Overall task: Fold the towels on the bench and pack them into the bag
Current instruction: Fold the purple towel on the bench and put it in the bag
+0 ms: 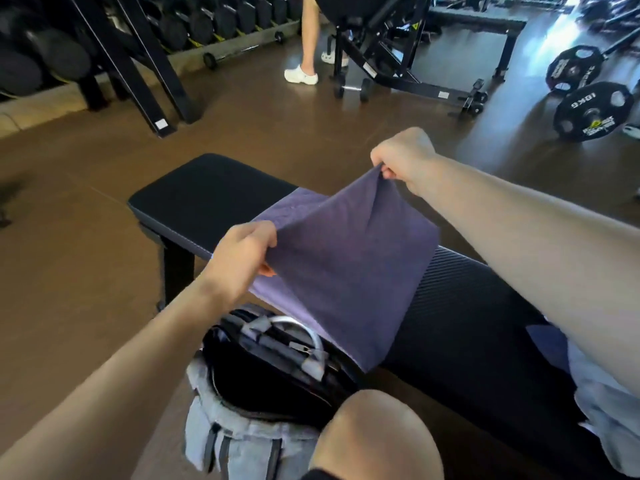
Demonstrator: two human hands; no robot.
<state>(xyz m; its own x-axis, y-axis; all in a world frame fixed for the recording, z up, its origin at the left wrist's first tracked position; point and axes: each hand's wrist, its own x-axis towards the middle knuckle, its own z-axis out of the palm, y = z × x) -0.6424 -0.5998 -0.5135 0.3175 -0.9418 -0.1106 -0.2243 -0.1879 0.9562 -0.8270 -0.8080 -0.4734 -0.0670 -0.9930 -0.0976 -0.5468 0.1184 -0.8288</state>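
Observation:
A purple towel (346, 258) lies across the black padded bench (207, 195), its near part lifted. My left hand (239, 258) pinches the towel's left corner. My right hand (403, 157) pinches the far corner and holds it raised above the bench. The towel's lower edge hangs over the bench's near side. Below it on the floor stands a grey bag (249, 410) with its dark inside open. More pale cloth (602, 410) lies on the bench at the right, partly hidden by my right arm.
My knee (377, 434) is at the bottom, beside the bag. Another person's legs (308, 39) stand at the back near a black weight machine (388, 57). Dumbbell racks (138, 32) line the back left. Weight plates (592, 109) lie at the right on the brown floor.

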